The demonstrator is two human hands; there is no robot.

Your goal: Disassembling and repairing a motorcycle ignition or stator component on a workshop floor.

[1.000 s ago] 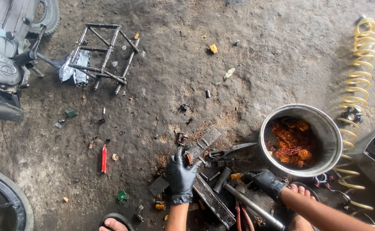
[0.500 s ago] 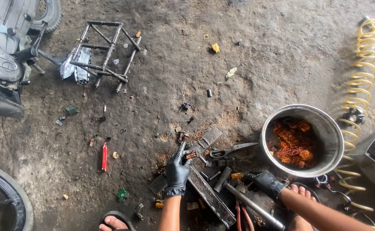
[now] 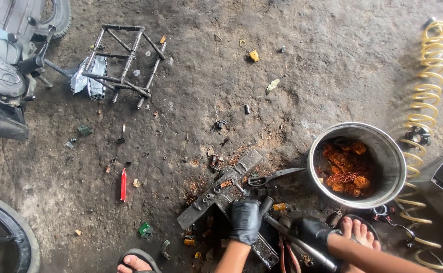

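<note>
My left hand, in a black glove, lies curled on the near end of a flat, dirty metal bar on the ground. A short dark cylinder pokes out at that hand's right side; whether the fingers grip it is hidden. My right hand, also in a black glove, is closed around a long grey metal pipe that runs toward the lower right. Scissors lie just beyond the hands. Small rusty bits are scattered around the bar.
A steel pot with orange-brown copper scrap stands at the right. A yellow coiled hose lies beyond the pot. A metal tube frame and scooter parts are at the upper left, a tyre at the lower left, a red lighter on the ground.
My left hand has slid right and toward me along the bar, and its spread fingers have curled. The right hand stays on the pipe.
</note>
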